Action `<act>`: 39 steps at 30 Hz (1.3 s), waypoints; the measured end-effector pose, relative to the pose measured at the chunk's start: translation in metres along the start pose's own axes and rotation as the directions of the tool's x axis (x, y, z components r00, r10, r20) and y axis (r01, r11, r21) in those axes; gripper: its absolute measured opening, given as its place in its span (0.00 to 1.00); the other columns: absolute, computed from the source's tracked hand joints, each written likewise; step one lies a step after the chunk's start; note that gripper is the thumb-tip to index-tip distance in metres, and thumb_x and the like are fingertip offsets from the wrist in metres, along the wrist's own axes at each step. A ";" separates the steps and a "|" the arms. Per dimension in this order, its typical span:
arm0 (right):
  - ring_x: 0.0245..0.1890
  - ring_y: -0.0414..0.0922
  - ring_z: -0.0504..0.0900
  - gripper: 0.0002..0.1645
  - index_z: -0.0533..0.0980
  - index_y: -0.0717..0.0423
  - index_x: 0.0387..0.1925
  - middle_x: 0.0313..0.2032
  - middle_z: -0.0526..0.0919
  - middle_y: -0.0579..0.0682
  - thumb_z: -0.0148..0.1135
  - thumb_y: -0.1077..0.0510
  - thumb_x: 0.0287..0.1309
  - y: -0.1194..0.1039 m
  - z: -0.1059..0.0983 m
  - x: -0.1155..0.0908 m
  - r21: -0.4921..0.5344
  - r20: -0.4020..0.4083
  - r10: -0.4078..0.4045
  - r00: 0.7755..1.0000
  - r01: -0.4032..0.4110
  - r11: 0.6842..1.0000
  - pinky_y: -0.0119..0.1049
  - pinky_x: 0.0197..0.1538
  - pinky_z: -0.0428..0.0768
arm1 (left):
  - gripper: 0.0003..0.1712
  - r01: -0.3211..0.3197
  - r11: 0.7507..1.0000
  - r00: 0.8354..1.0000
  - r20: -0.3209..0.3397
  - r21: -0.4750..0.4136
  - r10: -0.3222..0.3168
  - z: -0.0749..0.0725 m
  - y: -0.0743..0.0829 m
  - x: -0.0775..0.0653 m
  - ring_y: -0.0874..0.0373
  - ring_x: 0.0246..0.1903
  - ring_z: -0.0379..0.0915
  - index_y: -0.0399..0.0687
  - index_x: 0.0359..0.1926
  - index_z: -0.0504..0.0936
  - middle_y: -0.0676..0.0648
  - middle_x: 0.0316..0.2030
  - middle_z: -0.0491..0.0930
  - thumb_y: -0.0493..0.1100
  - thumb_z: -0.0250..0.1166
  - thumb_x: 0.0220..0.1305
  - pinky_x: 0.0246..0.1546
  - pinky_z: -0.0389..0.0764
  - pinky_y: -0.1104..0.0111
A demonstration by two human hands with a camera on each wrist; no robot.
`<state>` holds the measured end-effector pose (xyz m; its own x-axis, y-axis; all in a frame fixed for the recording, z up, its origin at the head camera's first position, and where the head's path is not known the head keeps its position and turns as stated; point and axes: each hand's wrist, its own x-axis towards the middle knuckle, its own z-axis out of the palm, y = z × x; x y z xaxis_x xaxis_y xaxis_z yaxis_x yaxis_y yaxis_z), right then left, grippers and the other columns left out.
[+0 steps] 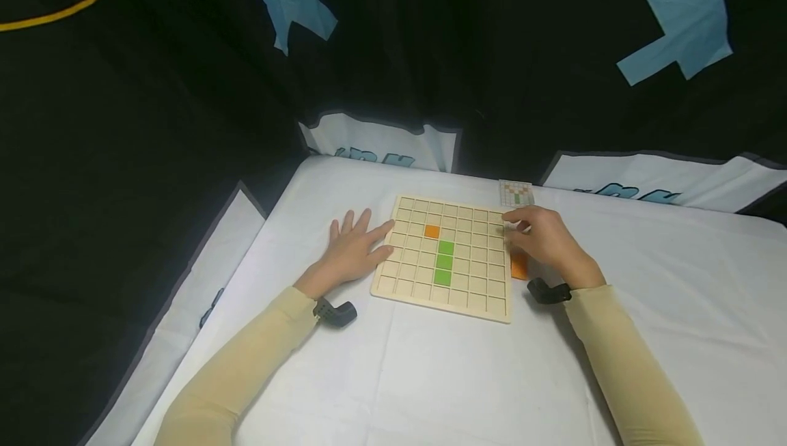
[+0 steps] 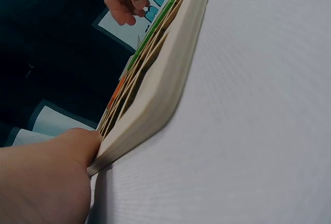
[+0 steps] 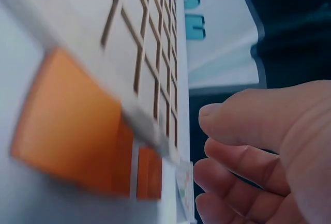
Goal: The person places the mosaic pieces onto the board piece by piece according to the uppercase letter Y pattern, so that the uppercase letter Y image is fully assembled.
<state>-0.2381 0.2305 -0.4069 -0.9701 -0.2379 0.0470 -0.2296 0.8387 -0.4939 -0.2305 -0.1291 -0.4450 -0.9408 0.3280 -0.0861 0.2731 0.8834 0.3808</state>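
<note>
A light wooden grid board (image 1: 473, 289) lies on the white-covered table. One orange tile (image 1: 432, 231) and a column of three green tiles (image 1: 444, 261) sit in its squares. My left hand (image 1: 349, 253) is spread flat at the board's left side, thumb and index fingertip on its edge. Over the right edge hovers my right hand (image 1: 547, 238), its fingers loosely bent; in the right wrist view nothing shows between thumb (image 3: 232, 118) and fingers. Orange tiles (image 3: 72, 125) lie on the table right against the board's right side, partly below that hand.
A small card (image 1: 516, 193) with a printed coloured grid lies behind the board's far right corner. White cloth (image 1: 381, 391) covers the table. Black curtain (image 1: 393, 43) with light-blue patches hangs behind it. Each wrist wears a dark camera (image 1: 335, 313).
</note>
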 end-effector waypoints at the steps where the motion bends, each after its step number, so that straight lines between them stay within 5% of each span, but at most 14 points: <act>1: 0.46 0.56 0.81 0.22 0.81 0.64 0.58 0.54 0.83 0.64 0.64 0.65 0.61 0.002 -0.001 0.000 -0.003 0.007 0.020 1.000 -0.020 1.000 0.43 0.44 0.80 | 0.36 0.000 1.000 1.000 -0.001 0.001 0.000 0.000 0.000 0.000 0.28 0.79 0.28 0.61 0.79 0.60 0.33 0.81 0.43 0.62 0.51 0.75 0.74 0.33 0.30; 17: 0.46 0.55 0.78 0.25 0.81 0.63 0.58 0.52 0.83 0.63 0.68 0.61 0.58 0.018 -0.001 0.001 -0.028 0.091 0.140 0.986 -0.138 0.990 0.43 0.47 0.79 | 0.36 0.002 1.000 1.000 0.004 0.002 -0.002 0.003 -0.002 0.001 0.28 0.79 0.27 0.62 0.79 0.59 0.33 0.81 0.42 0.62 0.51 0.75 0.75 0.32 0.31; 39: 0.40 0.53 0.77 0.18 0.83 0.67 0.51 0.47 0.84 0.64 0.68 0.67 0.58 0.018 0.011 0.001 -0.022 0.061 0.087 0.994 -0.086 0.996 0.46 0.47 0.82 | 0.36 0.006 1.000 1.000 0.001 0.008 -0.006 0.001 -0.001 -0.002 0.28 0.80 0.28 0.62 0.79 0.59 0.33 0.81 0.42 0.62 0.50 0.75 0.75 0.34 0.31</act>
<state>-0.2423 0.2398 -0.4252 -0.9799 -0.1936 -0.0493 -0.1472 0.8667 -0.4766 -0.2289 -0.1307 -0.4459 -0.9422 0.3231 -0.0890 0.2693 0.8880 0.3729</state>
